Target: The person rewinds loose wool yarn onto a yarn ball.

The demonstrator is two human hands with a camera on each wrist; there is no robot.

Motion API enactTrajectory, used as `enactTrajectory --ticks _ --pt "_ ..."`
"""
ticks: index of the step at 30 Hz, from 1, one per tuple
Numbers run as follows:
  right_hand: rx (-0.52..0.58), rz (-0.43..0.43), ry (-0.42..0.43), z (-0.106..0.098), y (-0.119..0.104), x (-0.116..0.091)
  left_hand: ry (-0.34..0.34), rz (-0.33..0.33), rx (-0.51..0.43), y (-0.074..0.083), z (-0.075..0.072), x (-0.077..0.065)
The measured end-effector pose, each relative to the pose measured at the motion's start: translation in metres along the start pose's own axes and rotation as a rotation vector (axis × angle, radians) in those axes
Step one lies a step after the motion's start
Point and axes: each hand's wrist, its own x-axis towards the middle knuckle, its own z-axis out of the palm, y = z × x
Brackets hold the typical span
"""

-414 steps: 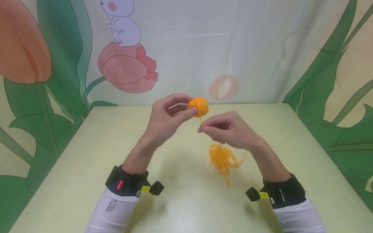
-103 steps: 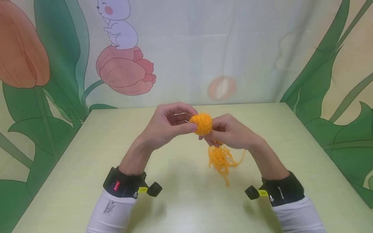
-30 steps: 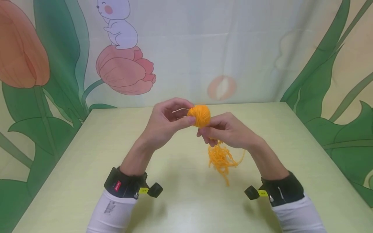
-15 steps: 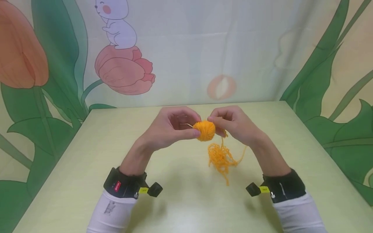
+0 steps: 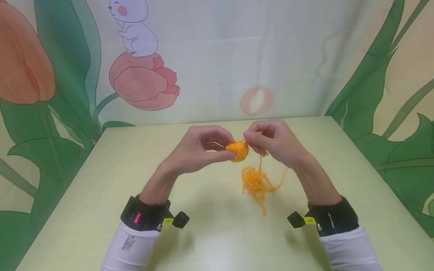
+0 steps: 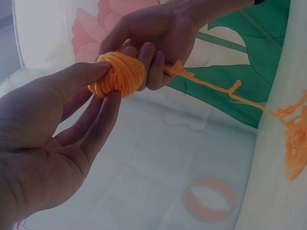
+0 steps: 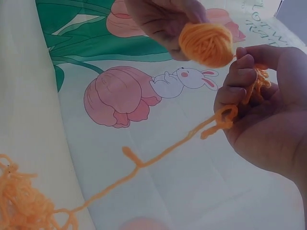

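My left hand [image 5: 205, 150] grips a small ball of orange yarn [image 5: 239, 151] between thumb and fingertips, above the table. Close on its right, my right hand [image 5: 276, 141] pinches the yarn strand between thumb and forefinger, a short length from the ball. In the right wrist view, some loops of yarn [image 7: 259, 85] sit bunched inside the right palm under curled fingers. From that hand a strand [image 7: 168, 151] with a small kink runs down to a loose tangle of orange yarn [image 5: 254, 182] lying on the table.
The pale yellow table [image 5: 118, 169] spreads beneath both hands. Behind it hangs a cloth backdrop [image 5: 210, 67] printed with tulips and a white rabbit. One loose yarn end trails right from the tangle, another toward the front.
Over the last second my right hand has risen from below the ball to its upper right, carrying the strand. The ball has dipped slightly. Since the oldest frame it looks somewhat bigger.
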Motion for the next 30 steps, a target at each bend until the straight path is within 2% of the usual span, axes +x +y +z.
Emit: enactTrajectory --ticks 10,16,20,25,30 --pt "-0.024 -0.079 -0.037 0.007 -0.01 -0.003 0.135 -0.031 0.047 -0.004 -0.001 0.001" --pt "0.003 -0.143 -0.074 0.013 -0.009 -0.002 0.245 -0.032 0.027 -0.005 -0.001 0.001" --pt "0.002 -0.144 -0.113 0.017 -0.008 -0.002 0.303 -0.024 0.006 -0.005 -0.001 0.001" --pt "-0.018 -0.128 -0.161 0.021 -0.008 -0.001 0.334 -0.031 -0.041 -0.002 -0.001 0.001" --pt "-0.039 -0.142 -0.208 0.023 -0.003 0.002 0.323 -0.061 -0.106 0.001 -0.001 0.0"
